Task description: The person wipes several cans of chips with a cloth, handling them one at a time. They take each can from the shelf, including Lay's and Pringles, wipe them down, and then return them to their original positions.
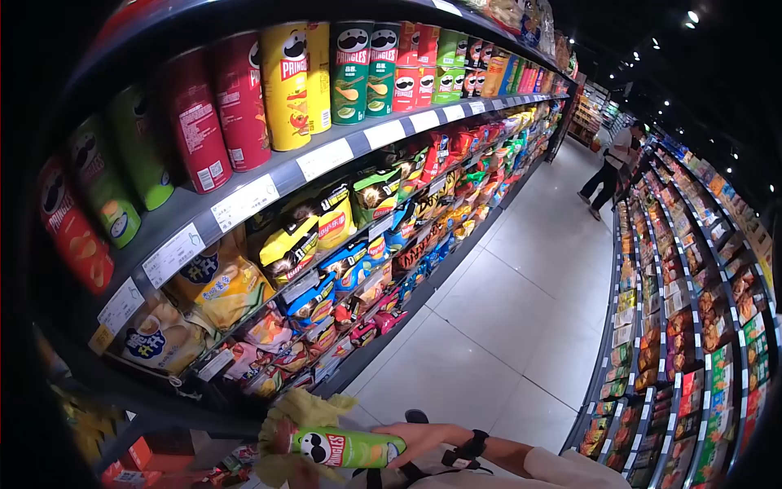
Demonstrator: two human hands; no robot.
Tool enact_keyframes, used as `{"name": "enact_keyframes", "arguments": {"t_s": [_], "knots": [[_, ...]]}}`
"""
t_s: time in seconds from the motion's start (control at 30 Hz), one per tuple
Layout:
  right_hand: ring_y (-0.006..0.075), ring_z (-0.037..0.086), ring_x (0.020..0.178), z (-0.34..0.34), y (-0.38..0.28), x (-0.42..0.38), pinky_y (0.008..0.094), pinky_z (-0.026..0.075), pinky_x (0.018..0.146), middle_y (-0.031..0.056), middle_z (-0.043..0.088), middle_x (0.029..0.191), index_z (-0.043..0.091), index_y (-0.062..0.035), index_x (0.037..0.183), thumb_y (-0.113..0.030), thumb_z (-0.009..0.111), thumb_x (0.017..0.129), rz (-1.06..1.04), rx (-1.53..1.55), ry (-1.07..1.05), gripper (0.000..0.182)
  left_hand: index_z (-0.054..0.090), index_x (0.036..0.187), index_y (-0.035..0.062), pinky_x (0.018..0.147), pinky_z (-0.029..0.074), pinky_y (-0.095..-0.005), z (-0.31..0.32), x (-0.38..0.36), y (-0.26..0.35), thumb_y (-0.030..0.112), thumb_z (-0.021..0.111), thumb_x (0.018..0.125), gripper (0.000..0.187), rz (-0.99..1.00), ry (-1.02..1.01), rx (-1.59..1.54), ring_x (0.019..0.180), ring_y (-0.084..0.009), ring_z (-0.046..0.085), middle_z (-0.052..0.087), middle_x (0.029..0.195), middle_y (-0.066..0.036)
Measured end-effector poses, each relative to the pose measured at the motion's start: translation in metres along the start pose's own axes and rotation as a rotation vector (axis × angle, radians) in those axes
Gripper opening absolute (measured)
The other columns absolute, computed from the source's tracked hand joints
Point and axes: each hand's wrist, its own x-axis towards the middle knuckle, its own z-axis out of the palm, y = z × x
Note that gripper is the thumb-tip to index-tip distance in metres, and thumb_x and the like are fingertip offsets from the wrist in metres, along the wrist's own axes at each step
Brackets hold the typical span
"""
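Note:
At the bottom of the head view, my right hand is closed around the base end of a green Pringles can. The can lies sideways, its printed front facing up. A crumpled yellow cloth is bunched around the can's other end. Whether my left hand is under that cloth I cannot make out; its fingers do not show. A black strap circles my right wrist. Just above my hands is the shelf with bagged snacks.
Pringles cans line the upper left shelf, with price tags along its edge. A tiled aisle runs ahead. Packed snack racks stand on the right. Farther down the aisle is another person. Red boxes are at lower left.

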Motion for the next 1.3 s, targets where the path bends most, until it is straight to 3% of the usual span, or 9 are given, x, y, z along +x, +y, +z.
{"name": "enact_keyframes", "arguments": {"t_s": [0.13, 0.23, 0.37, 0.47, 0.7, 0.8, 0.87, 1.2, 1.3], "knots": [[0.0398, 0.057, 0.102, 0.0, -0.002, 0.005, 0.0412, 0.047, 0.087, 0.022, 0.053, 0.116, 0.044, 0.0001, 0.124, -0.023, 0.077, 0.074, -0.237, -0.515, 0.54, 0.064, 0.051, 0.125, -0.0001, 0.099, 0.041, -0.0358, 0.057, -0.007, -0.019, 0.008, 0.057, 0.092, 0.034, 0.034, -0.091, 0.072, 0.112, -0.0272, 0.054, 0.056, 0.123, -0.012], [0.0404, 0.057, 0.102, -0.005, -0.006, -0.003, 0.0419, 0.047, 0.086, 0.0224, 0.053, 0.115, 0.042, 0.0001, 0.124, -0.025, 0.077, 0.074, -0.28, -0.67, 0.732, 0.066, 0.052, 0.124, 0.0, 0.099, 0.041, -0.0357, 0.102, -0.016, -0.033, 0.008, 0.057, 0.092, 0.034, 0.104, -0.194, 0.193, 0.111, -0.0276, 0.055, 0.056, 0.122, -0.012], [0.0375, 0.06, 0.096, -0.027, -0.018, -0.049, 0.0403, 0.048, 0.082, 0.0201, 0.059, 0.104, 0.046, -0.0003, 0.116, -0.024, 0.078, 0.074, -0.287, -0.468, 0.465, 0.058, 0.055, 0.121, 0.0014, 0.098, 0.042, -0.0345, 0.088, -0.01, -0.038, 0.006, 0.058, 0.09, 0.031, 0.32, -0.178, 1.082, 0.111, -0.028, 0.055, 0.055, 0.123, -0.013], [0.0311, 0.062, 0.091, -0.049, -0.001, -0.089, 0.0365, 0.049, 0.078, 0.0168, 0.061, 0.098, 0.048, -0.0009, 0.113, -0.022, 0.078, 0.075, -0.211, -0.273, 0.2, 0.053, 0.051, 0.126, 0.0033, 0.097, 0.043, -0.0332, 0.097, -0.01, -0.02, 0.011, 0.059, 0.091, 0.037, 0.08, -0.168, 0.16, 0.11, -0.0237, 0.055, 0.056, 0.122, -0.011], [0.0292, 0.062, 0.089, -0.068, 0.008, -0.135, 0.0357, 0.049, 0.079, 0.0171, 0.061, 0.099, 0.048, -0.0008, 0.112, -0.019, 0.078, 0.075, -0.252, -0.257, 0.33, 0.052, 0.048, 0.129, 0.0037, 0.097, 0.043, -0.0327, 0.185, -0.025, -0.046, 0.016, 0.06, 0.093, 0.04, 0.17, -0.282, 0.24, 0.11, -0.0196, 0.055, 0.056, 0.121, -0.008], [0.0345, 0.061, 0.094, -0.062, 0.01, -0.128, 0.038, 0.049, 0.082, 0.02, 0.061, 0.101, 0.047, 0.0001, 0.115, -0.018, 0.077, 0.074, -0.201, -0.334, 0.546, 0.054, 0.047, 0.131, 0.0038, 0.1, 0.04, -0.0332, 0.236, -0.04, -0.046, 0.019, 0.06, 0.094, 0.042, -0.072, -0.323, -0.136, 0.113, -0.0182, 0.053, 0.055, 0.123, -0.007], [0.0388, 0.057, 0.104, -0.065, -0.008, -0.127, 0.0401, 0.048, 0.084, 0.0238, 0.057, 0.109, 0.045, 0.0006, 0.117, -0.02, 0.077, 0.073, -0.168, -0.337, 0.601, 0.058, 0.046, 0.131, 0.0023, 0.1, 0.041, -0.0349, 0.263, -0.055, -0.027, 0.019, 0.059, 0.095, 0.042, -0.195, -0.162, 0.091, 0.113, -0.019, 0.054, 0.055, 0.124, -0.008], [0.033, 0.053, 0.112, -0.098, -0.005, -0.163, 0.0374, 0.047, 0.09, 0.0157, 0.05, 0.123, 0.041, -0.0037, 0.135, -0.027, 0.079, 0.075, -0.479, -0.512, 0.621, 0.075, 0.047, 0.132, 0.0012, 0.101, 0.042, -0.0362, 0.268, -0.038, -0.065, 0.017, 0.058, 0.095, 0.042, -0.224, -0.411, 0.161, 0.115, -0.02, 0.053, 0.054, 0.126, -0.009], [0.0318, 0.055, 0.105, -0.095, -0.004, -0.168, 0.0365, 0.047, 0.086, 0.0142, 0.052, 0.111, 0.045, -0.0041, 0.131, -0.022, 0.081, 0.072, -0.266, -0.541, 0.563, 0.072, 0.047, 0.132, 0.0009, 0.101, 0.042, -0.0362, 0.279, -0.047, -0.07, 0.017, 0.057, 0.095, 0.042, -0.226, -0.504, 0.177, 0.115, -0.0201, 0.053, 0.054, 0.127, -0.01]]}}
